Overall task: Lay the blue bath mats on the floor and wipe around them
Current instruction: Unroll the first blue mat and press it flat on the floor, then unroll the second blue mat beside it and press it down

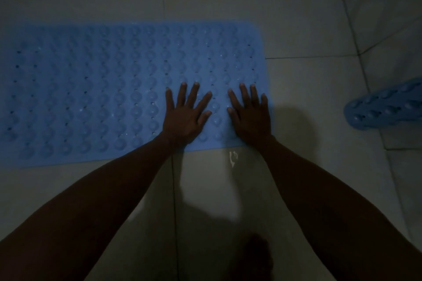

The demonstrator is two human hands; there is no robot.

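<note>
Pale tiled floor (296,18), dark grout lines, small wet glint (233,159) on it.

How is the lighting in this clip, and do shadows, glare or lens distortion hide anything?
Head view: dim, bluish and soft overall; the left hand and right hand read as dark shapes flat on the blue mat. Their shadow falls on the tiled floor near the mat's right end. Small wet glints speckle the mat. Wide-angle bending curves the tile seams and the second mat at the right edge.
</note>
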